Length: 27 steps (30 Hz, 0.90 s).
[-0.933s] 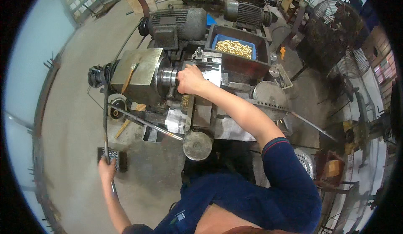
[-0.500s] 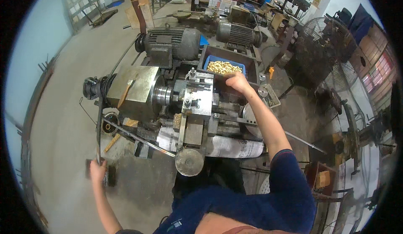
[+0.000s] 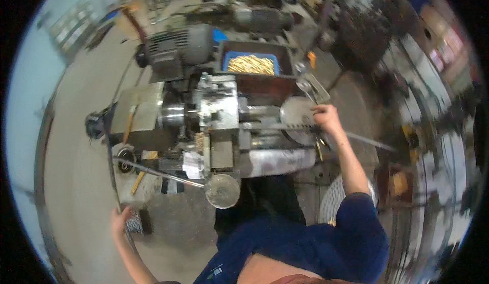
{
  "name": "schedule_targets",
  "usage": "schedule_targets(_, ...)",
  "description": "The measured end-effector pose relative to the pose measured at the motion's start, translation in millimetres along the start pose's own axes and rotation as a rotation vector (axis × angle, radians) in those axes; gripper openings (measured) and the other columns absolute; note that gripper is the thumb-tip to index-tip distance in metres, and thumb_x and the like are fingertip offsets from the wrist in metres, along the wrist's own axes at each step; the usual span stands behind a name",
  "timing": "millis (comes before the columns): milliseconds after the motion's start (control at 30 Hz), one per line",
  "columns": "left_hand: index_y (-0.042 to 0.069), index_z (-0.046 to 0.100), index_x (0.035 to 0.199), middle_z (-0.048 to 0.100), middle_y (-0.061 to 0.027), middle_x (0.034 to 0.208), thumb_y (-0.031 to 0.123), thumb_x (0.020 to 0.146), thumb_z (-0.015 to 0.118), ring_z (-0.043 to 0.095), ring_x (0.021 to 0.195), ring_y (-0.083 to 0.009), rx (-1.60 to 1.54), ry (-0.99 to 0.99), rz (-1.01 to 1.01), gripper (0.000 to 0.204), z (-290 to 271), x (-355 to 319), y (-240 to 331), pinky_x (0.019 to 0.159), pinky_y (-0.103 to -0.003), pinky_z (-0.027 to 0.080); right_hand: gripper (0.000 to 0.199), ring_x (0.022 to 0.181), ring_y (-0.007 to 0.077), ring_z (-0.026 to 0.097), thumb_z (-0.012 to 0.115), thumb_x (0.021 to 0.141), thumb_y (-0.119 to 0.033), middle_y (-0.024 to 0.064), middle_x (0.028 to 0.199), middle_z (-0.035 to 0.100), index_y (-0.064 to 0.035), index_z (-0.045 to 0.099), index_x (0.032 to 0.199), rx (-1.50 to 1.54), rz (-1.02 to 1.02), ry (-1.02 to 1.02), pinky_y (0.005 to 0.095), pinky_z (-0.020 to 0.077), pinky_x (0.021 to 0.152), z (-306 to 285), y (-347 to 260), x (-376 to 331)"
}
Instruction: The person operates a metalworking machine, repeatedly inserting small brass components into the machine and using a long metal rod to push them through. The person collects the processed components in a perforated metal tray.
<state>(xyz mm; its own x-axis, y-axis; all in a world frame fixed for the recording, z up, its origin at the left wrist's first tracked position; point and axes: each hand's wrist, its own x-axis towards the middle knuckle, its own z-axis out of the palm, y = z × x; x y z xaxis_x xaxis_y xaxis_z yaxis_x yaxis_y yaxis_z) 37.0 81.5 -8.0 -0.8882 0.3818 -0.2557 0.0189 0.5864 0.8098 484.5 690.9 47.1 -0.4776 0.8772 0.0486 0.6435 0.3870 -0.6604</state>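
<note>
My left hand (image 3: pixel 120 220), at the lower left, is wrapped round a long dark rod (image 3: pixel 113 174) that runs down from the left end of the lathe. My right hand (image 3: pixel 326 117) is over the right side of a round metal disc (image 3: pixel 296 112), close to the end of a flat bar with holes (image 3: pixel 277 126). Its fingers are curled, and blur hides what is between them. The lathe's steel tool block (image 3: pixel 220 101) stands between my hands, right of the shiny spindle (image 3: pixel 173 115). Behind it, a blue tray (image 3: pixel 277 66) holds many small brass pieces (image 3: pixel 250 64).
The blue tray sits inside a dark metal box (image 3: pixel 294 60). A brush (image 3: pixel 130 121) lies on the headstock cover (image 3: pixel 142 103). A motor (image 3: pixel 178 50) stands behind. At my right are a white perforated basket (image 3: pixel 331 197) and a wooden box (image 3: pixel 400 182). A large fan (image 3: pixel 377 34) stands farther back.
My right hand has moved from the front of the brass-filled tray down and right to beside the round disc. My left hand stays on the rod. The view has shifted, uncovering the white basket.
</note>
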Motion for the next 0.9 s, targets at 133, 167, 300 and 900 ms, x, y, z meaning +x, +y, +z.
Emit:
schedule_targets(133,0.000,0.050,0.113,0.058,-0.0072,0.077,0.020,0.077,0.063,0.057,0.066,-0.0179,-0.236,-0.168,0.023,0.043,6.5,28.4,16.0,0.064,-0.031,0.047,0.032,0.078,0.0256,0.064,0.057,0.060,-0.015,0.0176,0.083,0.064,-0.0008,0.065,0.087,-0.051,0.142,0.204,0.0305,0.0486,0.071,-65.2,75.4,-81.0)
schedule_targets(167,0.001,0.050,0.114,0.058,-0.0070,0.076,0.022,0.078,0.063,0.057,0.066,-0.0181,-0.303,-0.191,0.004,0.044,2.8,37.7,5.0,0.064,-0.031,0.048,0.032,0.081,0.0262,0.063,0.056,0.061,-0.016,0.0177,0.085,0.064,-0.0015,0.065,0.088,-0.087,0.236,0.274,0.0314,0.0483,0.073,-76.6,97.6,-106.8)
schedule_targets(300,-0.001,0.047,0.117,0.057,-0.0086,0.079,0.032,0.079,0.063,0.056,0.072,-0.0196,-0.269,-0.133,-0.118,0.052,-24.4,34.9,-42.8,0.067,-0.035,0.049,0.031,0.072,0.0238,0.063,0.056,0.062,-0.017,0.0185,0.081,0.063,-0.0012,0.065,0.087,-0.248,0.400,0.363,0.0293,0.0479,0.067,-89.7,168.0,-204.7)
schedule_targets(900,-0.002,0.042,0.117,0.045,-0.0082,0.086,0.010,0.081,0.057,0.046,0.085,-0.0209,-0.484,-0.097,-0.248,0.041,-10.6,47.4,-20.7,0.086,-0.045,0.037,0.036,0.100,0.0292,0.055,0.054,0.064,-0.019,0.0170,0.105,0.059,-0.0051,0.063,0.096,-0.685,0.923,-0.237,0.0338,0.0444,0.087,-20.5,238.1,-342.7)
